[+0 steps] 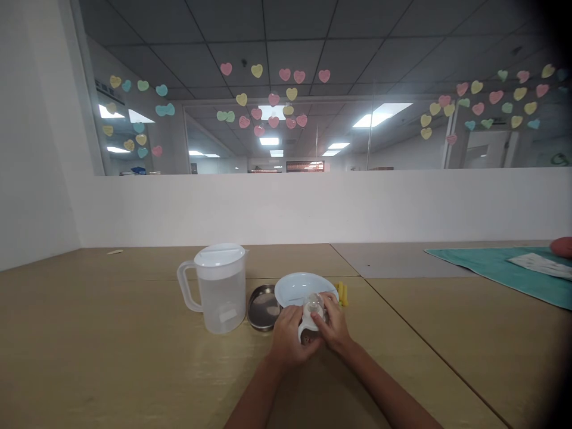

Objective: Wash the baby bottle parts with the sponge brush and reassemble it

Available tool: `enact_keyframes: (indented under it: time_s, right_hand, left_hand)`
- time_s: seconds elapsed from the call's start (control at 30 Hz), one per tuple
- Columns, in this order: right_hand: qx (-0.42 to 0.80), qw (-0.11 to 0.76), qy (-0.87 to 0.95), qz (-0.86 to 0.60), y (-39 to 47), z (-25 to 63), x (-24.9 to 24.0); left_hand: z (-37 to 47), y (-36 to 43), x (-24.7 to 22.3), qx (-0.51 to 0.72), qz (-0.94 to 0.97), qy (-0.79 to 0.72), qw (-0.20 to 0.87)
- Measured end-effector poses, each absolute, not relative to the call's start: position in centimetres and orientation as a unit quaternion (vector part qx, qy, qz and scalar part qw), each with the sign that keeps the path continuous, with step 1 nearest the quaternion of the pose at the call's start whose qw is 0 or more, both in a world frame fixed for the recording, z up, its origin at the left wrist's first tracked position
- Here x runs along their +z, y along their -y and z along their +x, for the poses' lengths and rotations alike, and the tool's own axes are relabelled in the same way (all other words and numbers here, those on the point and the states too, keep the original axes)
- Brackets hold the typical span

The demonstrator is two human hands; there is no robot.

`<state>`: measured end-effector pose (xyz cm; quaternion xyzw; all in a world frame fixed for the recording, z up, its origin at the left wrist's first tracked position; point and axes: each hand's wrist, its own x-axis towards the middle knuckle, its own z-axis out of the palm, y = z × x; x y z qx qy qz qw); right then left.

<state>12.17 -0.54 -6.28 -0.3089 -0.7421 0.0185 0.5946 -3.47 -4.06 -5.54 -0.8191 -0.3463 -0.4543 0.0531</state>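
Observation:
Both of my hands grip what looks like a baby bottle [313,306], with a clear domed cap and a white collar and handle. My left hand [286,339] wraps its lower left side, and my right hand [335,326] closes round its right side near the cap, thumb on the white part. Fingers hide much of its body. Just beyond the hands sits a pale blue basin [286,287], partly covered by them. Left of the basin is a round, shallow metal dish [263,308]. A yellow object [342,294], of a kind I cannot make out, lies at the basin's right.
A lidded translucent plastic jug [223,298] stands on the wooden table [111,345] left of the dish. At the far right lies a teal cloth [487,268] with a white cloth [538,264] and a reddish object [561,246] on it. A white wall [268,208] rises behind.

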Motion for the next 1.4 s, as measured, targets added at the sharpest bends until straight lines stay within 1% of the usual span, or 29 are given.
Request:
enact_keyframes:
  time_s: [0.1,0.2,0.3,0.43,0.53,0.63,0.7,0.97,1.17,1.4]
  right_hand:
    - [0.029,0.606,0.727,-0.322,0.5,12.1,-6.2]
    - [0.026,0.609,0.725,-0.322,0.6,12.1,-6.2]
    - [0.008,0.605,0.731,-0.317,0.9,12.0,-6.3]
    - [-0.049,0.612,0.729,-0.302,1.1,12.0,-6.3]
    - [-0.086,0.629,0.717,-0.289,1.1,12.2,-6.2]
    - [-0.090,0.657,0.699,-0.267,0.9,12.3,-6.4]
    - [-0.065,0.673,0.690,-0.257,0.8,12.3,-6.7]
    - [0.119,0.730,0.614,-0.276,0.0,11.7,-8.8]
    - [0.153,0.741,0.593,-0.275,-0.2,11.7,-8.9]
    - [0.224,0.749,0.558,-0.279,0.1,11.5,-7.6]
  left_hand:
    - [-3.4,4.2,-5.7,-0.450,-0.822,0.339,0.085]
    - [-3.4,4.1,-5.8,-0.447,-0.823,0.337,0.092]
    - [-3.4,4.0,-5.8,-0.448,-0.821,0.343,0.087]
    - [-3.4,4.0,-5.7,-0.453,-0.816,0.351,0.073]
    - [-3.3,4.0,-5.7,-0.455,-0.813,0.359,0.055]
    - [-3.2,4.1,-5.7,-0.452,-0.812,0.367,0.045]
    - [-3.2,4.2,-5.6,-0.452,-0.813,0.363,0.045]
    - [-2.9,4.5,-5.1,-0.444,-0.819,0.361,0.044]
    - [-2.9,4.5,-5.2,-0.445,-0.818,0.363,0.036]
    - [-2.6,4.7,-5.0,-0.447,-0.813,0.373,0.025]
